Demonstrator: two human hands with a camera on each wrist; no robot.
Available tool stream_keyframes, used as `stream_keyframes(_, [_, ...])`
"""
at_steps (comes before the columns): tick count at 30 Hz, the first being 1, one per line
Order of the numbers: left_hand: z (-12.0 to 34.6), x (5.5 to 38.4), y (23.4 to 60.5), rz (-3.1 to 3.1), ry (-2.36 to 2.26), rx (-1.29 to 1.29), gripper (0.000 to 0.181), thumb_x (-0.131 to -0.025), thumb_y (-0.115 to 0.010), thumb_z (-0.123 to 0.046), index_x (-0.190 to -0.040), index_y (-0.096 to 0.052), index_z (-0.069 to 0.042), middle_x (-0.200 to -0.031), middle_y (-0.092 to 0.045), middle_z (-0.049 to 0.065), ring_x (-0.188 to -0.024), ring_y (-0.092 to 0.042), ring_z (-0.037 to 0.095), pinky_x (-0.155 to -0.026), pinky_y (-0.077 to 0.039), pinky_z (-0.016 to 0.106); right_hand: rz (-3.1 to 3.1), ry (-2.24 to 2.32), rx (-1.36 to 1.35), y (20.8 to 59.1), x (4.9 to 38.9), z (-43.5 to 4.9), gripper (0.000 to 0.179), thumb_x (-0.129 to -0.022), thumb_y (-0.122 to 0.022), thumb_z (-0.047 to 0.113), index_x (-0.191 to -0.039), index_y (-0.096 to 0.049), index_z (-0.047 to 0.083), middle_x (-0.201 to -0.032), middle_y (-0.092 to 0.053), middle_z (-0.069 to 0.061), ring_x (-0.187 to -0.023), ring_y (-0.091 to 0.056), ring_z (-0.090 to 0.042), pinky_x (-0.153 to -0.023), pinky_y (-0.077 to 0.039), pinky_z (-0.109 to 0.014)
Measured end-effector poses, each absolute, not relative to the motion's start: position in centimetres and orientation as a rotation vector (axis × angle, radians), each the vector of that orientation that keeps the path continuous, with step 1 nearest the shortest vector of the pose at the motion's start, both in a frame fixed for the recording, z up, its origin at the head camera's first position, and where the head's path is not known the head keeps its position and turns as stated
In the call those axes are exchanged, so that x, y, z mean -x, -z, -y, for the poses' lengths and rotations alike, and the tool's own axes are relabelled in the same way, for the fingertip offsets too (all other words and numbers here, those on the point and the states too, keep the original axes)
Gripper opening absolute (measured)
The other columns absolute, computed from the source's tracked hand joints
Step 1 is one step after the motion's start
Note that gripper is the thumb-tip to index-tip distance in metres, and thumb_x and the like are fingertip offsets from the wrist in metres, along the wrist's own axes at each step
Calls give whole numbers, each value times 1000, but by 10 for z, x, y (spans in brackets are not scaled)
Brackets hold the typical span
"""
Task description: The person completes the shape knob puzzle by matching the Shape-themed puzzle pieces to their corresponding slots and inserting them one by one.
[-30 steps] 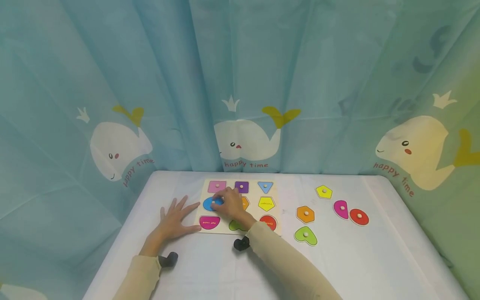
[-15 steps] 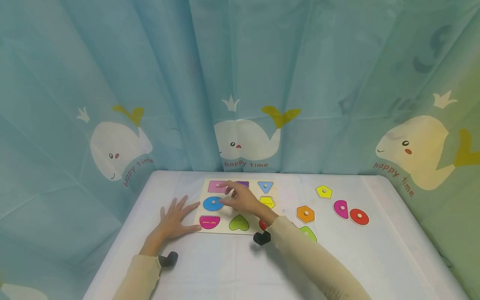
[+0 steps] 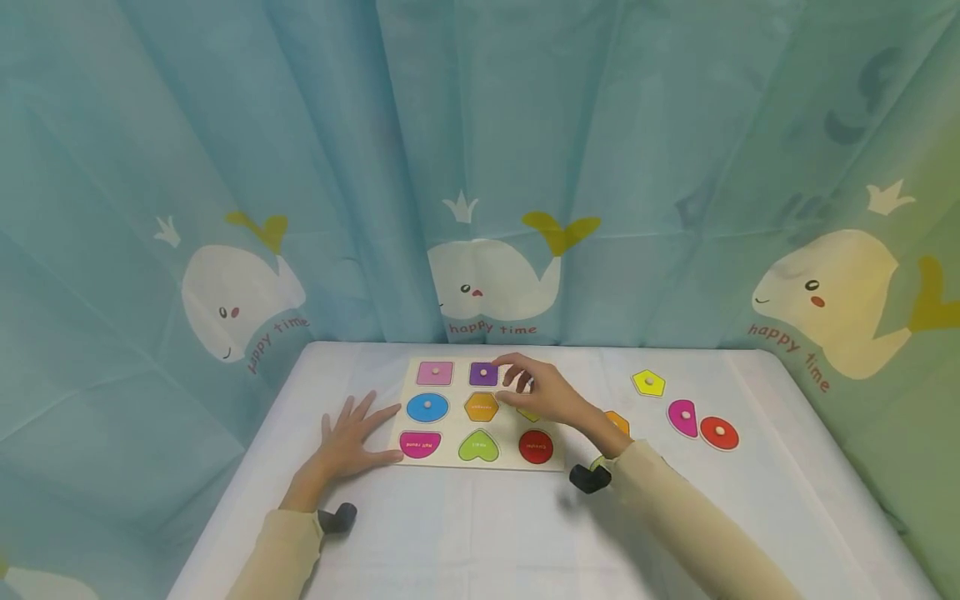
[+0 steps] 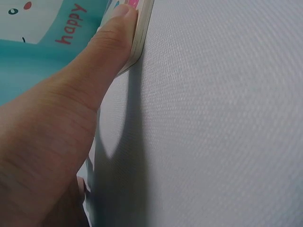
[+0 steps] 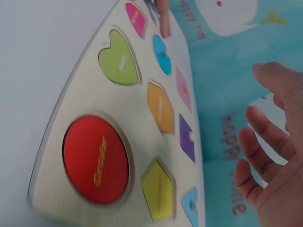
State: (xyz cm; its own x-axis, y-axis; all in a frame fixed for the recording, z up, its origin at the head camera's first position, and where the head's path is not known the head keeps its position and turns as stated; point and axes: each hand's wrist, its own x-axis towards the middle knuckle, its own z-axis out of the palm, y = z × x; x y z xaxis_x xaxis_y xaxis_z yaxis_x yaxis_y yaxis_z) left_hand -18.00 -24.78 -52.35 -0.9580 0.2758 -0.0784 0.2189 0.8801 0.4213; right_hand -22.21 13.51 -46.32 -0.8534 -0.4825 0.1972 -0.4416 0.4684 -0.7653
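A pale wooden shape-puzzle board point(image 3: 450, 427) lies at the table's middle. Knobbed pieces sit in its slots: a pink rectangle point(image 3: 435, 373), a purple square point(image 3: 483, 374), a blue oval point(image 3: 427, 407) and a light-blue triangle point(image 5: 191, 206). Slots without knobs show a half round, heart, hexagon, pentagon and circle. My left hand point(image 3: 347, 446) has its fingers spread, index finger and thumb touching the board's left edge. Over the board's far right side is my right hand point(image 3: 551, 393), fingers loosely bent, holding nothing. It covers the triangle in the head view.
Right of the board lie a loose yellow pentagon point(image 3: 648, 383), a magenta half round point(image 3: 682, 418) and a red circle point(image 3: 719, 433). An orange hexagon point(image 3: 618, 422) is partly behind my right forearm, a green heart almost wholly. A whale-print curtain point(image 3: 645, 167) hangs behind the white table point(image 3: 450, 542).
My right hand has let go of the blue oval, which lies in its slot, and moved right across the board. My left hand has stayed at the board's left edge.
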Motion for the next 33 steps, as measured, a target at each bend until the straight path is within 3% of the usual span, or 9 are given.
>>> stream_keyframes(6, [248,180,523,-2908,-638,-394,90,-80,-75,-66,-156,-46,-27,-169,-20,18,-152,-2,54,-110,5,82,-2721,1397,773,457,212,-173,50,-91,-81,19,-136,-62,14,-98,-67,3,-85,-64,-18,-73,-55,-31])
stream_keyframes(12, [249,181,522,-2909,-640,-397,90,-80,-75,-66,-156,-46,-27,-169,-20,19,-152,-2,55,-109,5,83,-2799,1429,698,460,205,-206,47,-92,-80,17,-136,-62,16,-100,-69,-1,-85,-64,-19,-75,-56,-37])
stream_keyframes(18, [251,182,523,-2913,-635,-401,90,-80,-75,-65,-156,-46,-26,-169,-20,19,-152,-3,55,-109,4,83,-2810,1470,553,470,194,-231,47,-92,-79,21,-136,-62,15,-110,-70,-10,-91,-63,-22,-79,-56,-32])
stream_keyframes(23, [250,181,524,-2916,-636,-410,89,-80,-76,-65,-156,-47,-26,-169,-21,20,-152,-4,56,-109,3,84,-2794,1466,403,479,185,-250,47,-93,-78,25,-136,-62,15,-113,-68,-9,-94,-63,-22,-82,-56,-32])
stream_keyframes(33, [248,181,522,-2918,-645,-411,91,-80,-75,-66,-156,-46,-26,-169,-20,19,-152,-3,55,-109,5,83,-2816,1456,335,500,169,-283,50,-92,-80,23,-135,-62,4,-110,-69,-11,-90,-64,-23,-75,-56,-25])
